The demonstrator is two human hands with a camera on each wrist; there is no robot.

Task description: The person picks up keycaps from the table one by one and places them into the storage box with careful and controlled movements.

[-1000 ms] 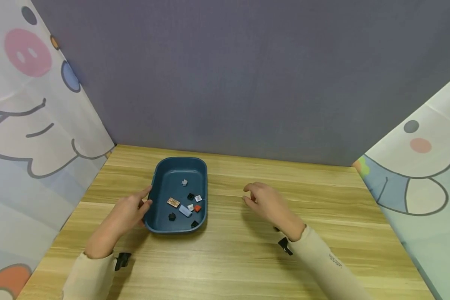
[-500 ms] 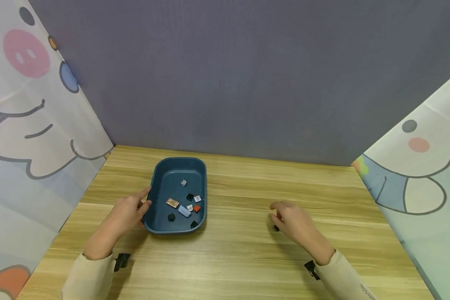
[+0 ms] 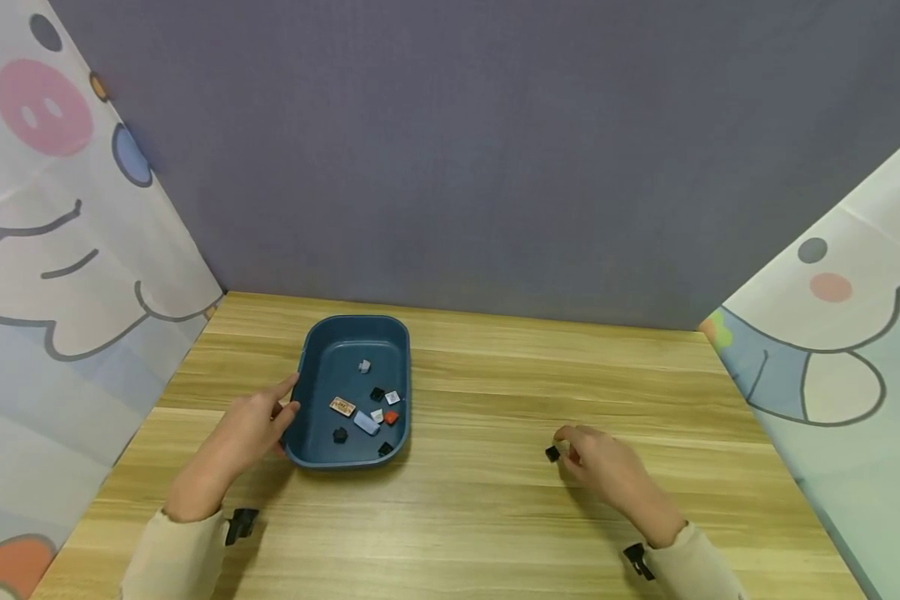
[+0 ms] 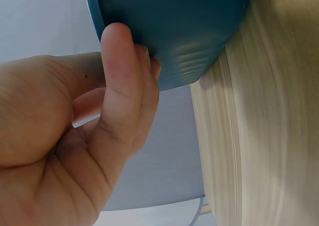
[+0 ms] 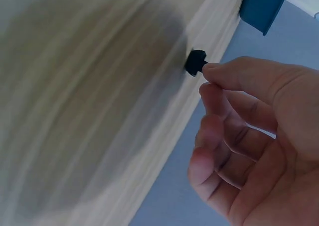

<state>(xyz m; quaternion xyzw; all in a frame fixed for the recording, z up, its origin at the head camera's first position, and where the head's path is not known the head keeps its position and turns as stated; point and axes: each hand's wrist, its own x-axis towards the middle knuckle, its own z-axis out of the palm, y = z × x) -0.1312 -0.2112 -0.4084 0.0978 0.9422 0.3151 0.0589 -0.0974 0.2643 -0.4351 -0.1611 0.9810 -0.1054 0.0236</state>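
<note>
My left hand (image 3: 246, 429) holds the left side of a dark blue tray (image 3: 405, 358). In the left wrist view its fingers (image 4: 119, 61) lie against the tray's outer wall (image 4: 169, 32), close below the rim, with the thumb partly hidden behind them. On the right side of the table, my right hand (image 3: 603, 467) is bent loosely over a small black square piece (image 3: 552, 454). The right wrist view has this black piece (image 5: 195, 62) just beyond the thumb and index fingertips, close to the wood.
Inside the tray lie a tan printed tile (image 3: 342, 407), a light blue block (image 3: 366, 422), a red piece (image 3: 391, 417), a grey piece (image 3: 364, 367) and several small black and white pieces. A grey panel (image 3: 450, 167) stands behind the wooden table (image 3: 465, 517).
My right hand has moved right and toward the table's front, down to the black piece, which has come into view beside its fingertips. My left hand stays at the tray.
</note>
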